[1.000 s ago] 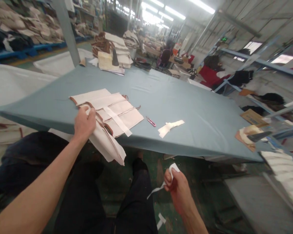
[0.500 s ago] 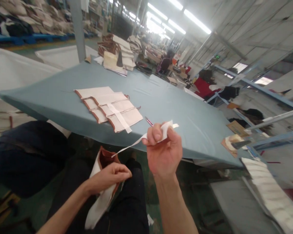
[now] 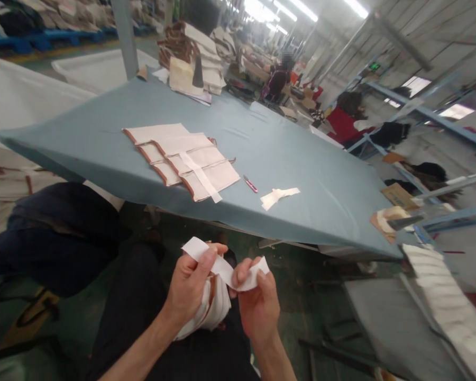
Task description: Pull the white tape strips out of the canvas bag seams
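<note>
Stretched between my two hands is a white strip (image 3: pixel 222 270) of cloth or paper. My left hand (image 3: pixel 191 286) pinches it near one end, thumb on top. My right hand (image 3: pixel 257 301) grips the other end, which curls up past the fingers. Below the strip, a rolled or folded cream fabric piece (image 3: pixel 216 307) with brown edging rests on my lap, partly behind my left hand. On the table ahead lie cream fabric panels (image 3: pixel 210 159) with brown edges, and another white strip (image 3: pixel 200 177) lies across the top one.
The blue-green table (image 3: pixel 309 174) spans the view ahead. Red-handled thread snips (image 3: pixel 250 184) and loose pale strips (image 3: pixel 278 196) lie near its front edge. Stacked fabric (image 3: pixel 202 53) stands at the back. A dark blue bundle (image 3: pixel 59 233) sits left; a person (image 3: pixel 277 79) is far off.
My right hand has come down from above the table edge to my lap. My left hand has left the brown-edged piece and now holds the strip too. The fabric piece on my lap has shifted.
</note>
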### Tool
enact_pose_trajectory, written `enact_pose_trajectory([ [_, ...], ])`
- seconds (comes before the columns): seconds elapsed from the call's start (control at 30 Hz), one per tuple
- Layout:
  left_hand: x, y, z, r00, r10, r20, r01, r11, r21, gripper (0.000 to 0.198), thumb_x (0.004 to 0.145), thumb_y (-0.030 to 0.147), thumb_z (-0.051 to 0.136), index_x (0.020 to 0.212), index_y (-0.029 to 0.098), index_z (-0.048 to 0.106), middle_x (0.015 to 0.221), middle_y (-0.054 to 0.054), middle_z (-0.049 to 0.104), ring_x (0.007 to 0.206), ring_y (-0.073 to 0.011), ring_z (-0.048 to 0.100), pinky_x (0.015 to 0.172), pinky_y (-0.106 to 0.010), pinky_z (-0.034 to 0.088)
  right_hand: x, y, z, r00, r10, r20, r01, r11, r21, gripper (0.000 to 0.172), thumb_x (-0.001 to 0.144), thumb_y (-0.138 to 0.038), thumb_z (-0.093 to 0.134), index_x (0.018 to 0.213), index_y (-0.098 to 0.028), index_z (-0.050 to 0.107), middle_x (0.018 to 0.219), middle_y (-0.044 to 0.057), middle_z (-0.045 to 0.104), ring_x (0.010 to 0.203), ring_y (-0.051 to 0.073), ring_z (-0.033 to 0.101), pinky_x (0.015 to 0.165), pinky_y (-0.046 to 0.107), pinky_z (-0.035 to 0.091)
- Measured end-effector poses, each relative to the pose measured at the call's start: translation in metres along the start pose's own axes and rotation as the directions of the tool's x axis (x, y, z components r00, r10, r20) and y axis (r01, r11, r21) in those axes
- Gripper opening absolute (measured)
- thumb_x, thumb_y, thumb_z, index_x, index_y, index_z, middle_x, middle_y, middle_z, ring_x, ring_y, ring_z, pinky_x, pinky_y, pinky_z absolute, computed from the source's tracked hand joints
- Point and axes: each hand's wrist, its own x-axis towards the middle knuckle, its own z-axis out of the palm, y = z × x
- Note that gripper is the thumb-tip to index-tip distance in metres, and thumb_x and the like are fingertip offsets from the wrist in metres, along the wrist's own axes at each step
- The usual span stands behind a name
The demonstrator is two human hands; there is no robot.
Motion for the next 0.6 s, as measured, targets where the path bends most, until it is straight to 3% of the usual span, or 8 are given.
enact_pose_trajectory([
  [0.1,-0.004,0.002,-0.005,0.995,0.093,-0.022,-0.089,0.985,0.149,0.045,0.082,0.058,0.086,0.091,0.014,0.085,0.055,0.001,0.061,0.047,-0.0114,0.049,0.045,-0.022,0.037,-0.011,0.023,-0.026,0.945,0.100,-0.312,-0.120,0.992,-0.044,0.034,0.086,-0.056,0.077,0.096,-0.023,0.073,0.095,0.005,0.076,0.080,0.018,0.068,0.060,0.025,0.057],
  [0.17,-0.008,0.006,-0.011,0.972,0.231,0.043,-0.231,0.903,0.361,0.037,0.092,0.052,0.077,0.094,0.015,0.087,0.063,-0.003,0.070,0.052,-0.0152,0.059,0.049,-0.024,0.045,-0.018,0.038,-0.047,0.907,0.148,-0.394,-0.237,0.954,-0.185,0.042,0.081,-0.061,0.079,0.098,-0.023,0.075,0.101,0.007,0.078,0.088,0.022,0.070,0.062,0.027,0.059],
  [0.23,-0.012,0.012,-0.018,0.923,0.319,0.213,-0.384,0.740,0.552,0.030,0.098,0.042,0.069,0.102,0.019,0.088,0.081,-0.008,0.081,0.072,-0.0219,0.075,0.069,-0.029,0.060,-0.024,0.048,-0.070,0.899,0.181,-0.398,-0.328,0.881,-0.341,0.049,0.074,-0.065,0.085,0.089,-0.020,0.075,0.095,0.009,0.078,0.086,0.023,0.069,0.058,0.028,0.057],
  [0.3,-0.016,0.016,-0.024,0.883,0.255,0.394,-0.462,0.622,0.632,0.029,0.102,0.035,0.064,0.113,0.023,0.088,0.098,-0.009,0.087,0.093,-0.0255,0.081,0.091,-0.032,0.063,-0.026,0.045,-0.087,0.893,0.172,-0.415,-0.357,0.833,-0.423,0.055,0.069,-0.070,0.088,0.082,-0.018,0.075,0.092,0.010,0.078,0.082,0.023,0.068,0.056,0.027,0.054],
  [0.37,-0.019,0.019,-0.029,0.857,0.126,0.499,-0.475,0.570,0.671,0.033,0.105,0.034,0.059,0.123,0.026,0.086,0.106,-0.007,0.088,0.098,-0.0248,0.083,0.095,-0.030,0.063,-0.025,0.030,-0.094,0.891,0.110,-0.441,-0.328,0.826,-0.458,0.058,0.073,-0.074,0.084,0.087,-0.018,0.077,0.098,0.011,0.079,0.088,0.023,0.069,0.064,0.027,0.055],
  [0.43,-0.021,0.021,-0.031,0.841,0.050,0.538,-0.478,0.532,0.699,0.035,0.107,0.035,0.057,0.128,0.027,0.084,0.112,-0.006,0.088,0.100,-0.0241,0.083,0.095,-0.029,0.063,-0.020,0.006,-0.086,0.928,0.018,-0.371,-0.233,0.806,-0.544,0.052,0.085,-0.071,0.077,0.098,-0.020,0.079,0.107,0.009,0.080,0.100,0.023,0.070,0.081,0.031,0.058],
  [0.5,-0.022,0.021,-0.028,0.832,0.033,0.554,-0.493,0.502,0.710,0.035,0.107,0.035,0.056,0.127,0.026,0.083,0.112,-0.006,0.088,0.100,-0.0243,0.083,0.096,-0.029,0.062,-0.015,-0.017,-0.064,0.988,-0.084,-0.126,-0.025,0.730,-0.683,0.039,0.097,-0.059,0.070,0.109,-0.023,0.079,0.112,0.008,0.080,0.108,0.024,0.071,0.094,0.035,0.056],
  [0.6,-0.023,0.020,-0.022,0.816,0.019,0.578,-0.507,0.504,0.699,0.033,0.108,0.032,0.054,0.116,0.022,0.084,0.094,-0.004,0.086,0.083,-0.0202,0.079,0.081,-0.027,0.061,-0.007,-0.038,-0.018,0.963,-0.146,0.224,0.264,0.655,-0.708,0.021,0.098,-0.041,0.073,0.110,-0.024,0.076,0.115,0.007,0.079,0.113,0.023,0.071,0.101,0.036,0.053],
])
